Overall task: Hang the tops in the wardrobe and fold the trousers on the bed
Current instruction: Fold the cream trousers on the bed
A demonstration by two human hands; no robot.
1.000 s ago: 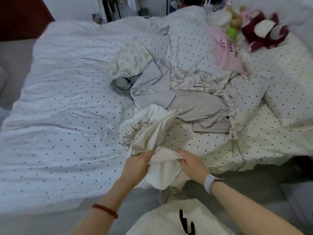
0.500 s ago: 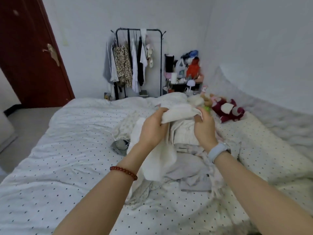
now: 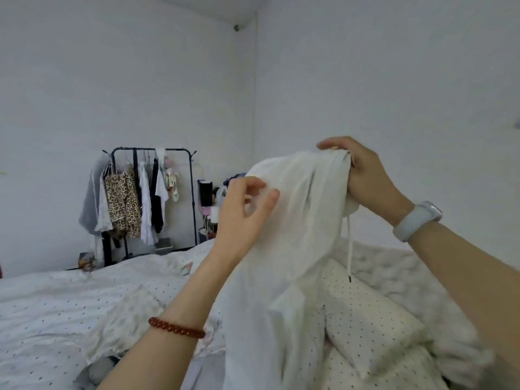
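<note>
I hold a white garment (image 3: 292, 220) with a drawstring up at chest height over the bed (image 3: 50, 299). My right hand (image 3: 368, 178) grips its bunched top edge at the upper right. My left hand (image 3: 244, 204) pinches the fabric loosely at the left side, fingers slightly apart. The cloth hangs down and hides the clothes heap behind it. The drawstring (image 3: 349, 249) dangles below my right hand. A black clothes rack (image 3: 153, 192) with several hung tops, one leopard print, stands against the far wall.
A pale patterned garment (image 3: 123, 322) and a grey piece (image 3: 98, 372) lie on the dotted sheet at lower left. A dotted pillow (image 3: 365, 311) lies to the right by the wall. A cluttered small stand (image 3: 208, 204) is beside the rack.
I have lifted the white garment from the bed's near edge up high. My view rose from the heap to the far wall. My hands have moved apart along its top edge.
</note>
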